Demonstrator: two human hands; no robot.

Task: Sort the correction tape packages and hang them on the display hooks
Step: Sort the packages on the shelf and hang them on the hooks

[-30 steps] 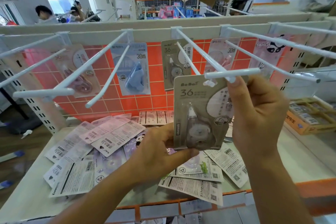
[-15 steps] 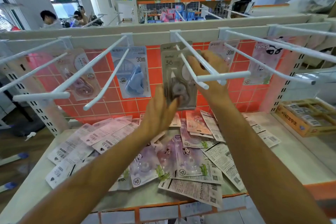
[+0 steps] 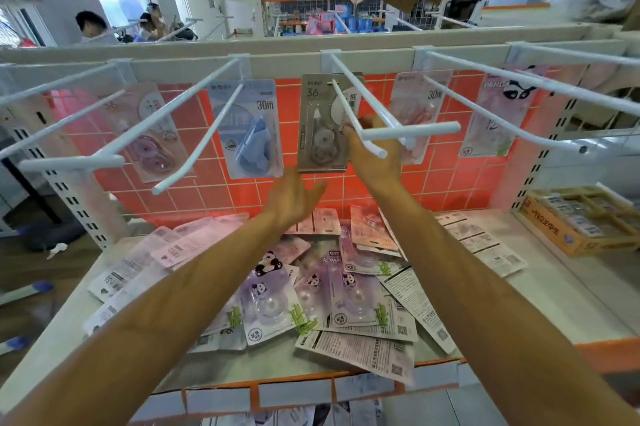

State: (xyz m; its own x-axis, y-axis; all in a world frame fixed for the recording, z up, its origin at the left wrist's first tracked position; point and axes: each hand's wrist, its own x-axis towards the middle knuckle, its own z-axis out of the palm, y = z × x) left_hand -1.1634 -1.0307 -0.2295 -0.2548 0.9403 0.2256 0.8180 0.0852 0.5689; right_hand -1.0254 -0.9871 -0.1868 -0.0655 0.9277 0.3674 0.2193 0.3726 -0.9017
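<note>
A grey correction tape package (image 3: 320, 124) marked 36 hangs at the back of the middle white hook (image 3: 349, 103), against the orange grid panel. My right hand (image 3: 375, 152) reaches in beside the package's right edge and touches it; whether its fingers pinch the card is hidden by the hook. My left hand (image 3: 294, 199) hovers just below the package's bottom edge, fingers relaxed and holding nothing. A loose pile of packages (image 3: 311, 290), some with pandas and some face down, lies on the shelf beneath my arms.
Other hooks hold a lilac package (image 3: 149, 135), a blue 30m package (image 3: 251, 129), a pink 30m package (image 3: 417, 114) and a panda package (image 3: 498, 114). Long white hook arms (image 3: 166, 128) jut toward me. A yellow cardboard box (image 3: 585, 221) stands at the shelf's right.
The grey package has slid from the hook's front tip back to the panel. My left hand has let go of it and dropped below; my right hand followed it along the hook.
</note>
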